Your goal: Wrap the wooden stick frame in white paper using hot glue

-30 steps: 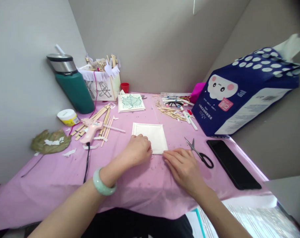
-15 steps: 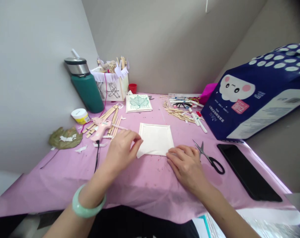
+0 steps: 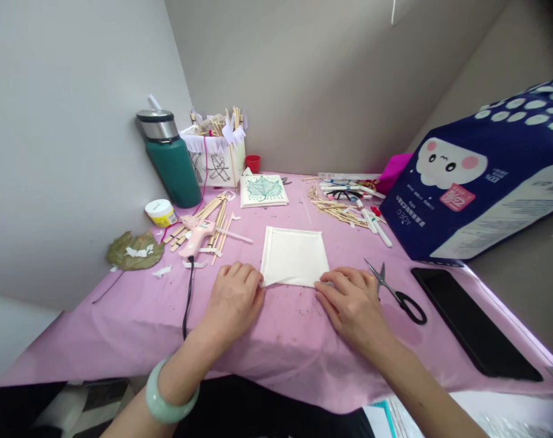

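- Grey walls close in around a tabletop covered with a pink cloth, speckled with bits of debris near me.
- Straight ahead, between my hands, lies a white sheet. It is nearly square with a raised border, so no long axis stands out, and its sides run roughly straight away from me.
- My left hand is at the sheet's near left corner with its fingers curled down. I cannot tell whether they pinch the corner or only rest on it.
- My right hand lies open and flat, its fingertips on the near right corner.
- Neither hand is nearer: one sits at each end of the sheet's near edge.
- Just left of the sheet lie a pink glue gun and loose craft sticks.
- Just right of my right hand are scissors, with a black phone beyond them.
- At the upper right, a tissue pack leans against the wall.
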`<control>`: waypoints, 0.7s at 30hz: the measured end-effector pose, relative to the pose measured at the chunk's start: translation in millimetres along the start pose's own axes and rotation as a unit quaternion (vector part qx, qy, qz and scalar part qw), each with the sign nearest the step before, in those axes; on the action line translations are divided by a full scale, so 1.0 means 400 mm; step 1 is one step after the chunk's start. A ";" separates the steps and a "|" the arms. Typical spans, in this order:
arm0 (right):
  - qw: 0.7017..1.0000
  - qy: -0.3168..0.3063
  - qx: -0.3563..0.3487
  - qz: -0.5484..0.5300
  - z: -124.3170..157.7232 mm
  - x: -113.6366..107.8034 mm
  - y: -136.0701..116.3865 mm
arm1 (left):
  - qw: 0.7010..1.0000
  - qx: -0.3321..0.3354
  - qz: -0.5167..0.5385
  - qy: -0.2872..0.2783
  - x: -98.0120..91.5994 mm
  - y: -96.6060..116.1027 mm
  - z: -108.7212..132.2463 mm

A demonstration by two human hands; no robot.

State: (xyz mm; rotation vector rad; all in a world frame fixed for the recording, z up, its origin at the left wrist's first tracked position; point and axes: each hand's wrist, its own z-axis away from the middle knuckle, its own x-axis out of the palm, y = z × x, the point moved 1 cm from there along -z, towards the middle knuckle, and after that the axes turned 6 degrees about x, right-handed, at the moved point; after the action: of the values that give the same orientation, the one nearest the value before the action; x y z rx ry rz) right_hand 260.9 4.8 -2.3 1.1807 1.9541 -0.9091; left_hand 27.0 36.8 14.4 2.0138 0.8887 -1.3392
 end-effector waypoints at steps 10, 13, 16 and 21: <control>1.000 -0.008 0.002 -0.001 -0.001 -0.003 -0.003 | 0.998 0.043 0.043 -0.011 -0.014 -0.026 -0.032; 1.000 -0.006 -0.001 0.002 -0.003 -0.004 -0.004 | 0.996 0.018 0.085 -0.014 -0.010 -0.043 -0.048; 1.000 -0.003 -0.005 -0.001 -0.005 -0.005 -0.005 | 0.994 -0.011 0.110 -0.015 -0.001 -0.051 -0.061; 1.000 -0.013 -0.004 0.001 -0.009 -0.005 -0.004 | 0.994 -0.050 0.089 -0.033 0.008 -0.048 -0.078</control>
State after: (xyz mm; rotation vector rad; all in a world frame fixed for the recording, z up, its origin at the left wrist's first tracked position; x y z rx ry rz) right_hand 259.3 6.4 1.6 1.1601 1.9336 -0.9102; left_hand 30.7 72.9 20.6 1.9122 0.7146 -1.2318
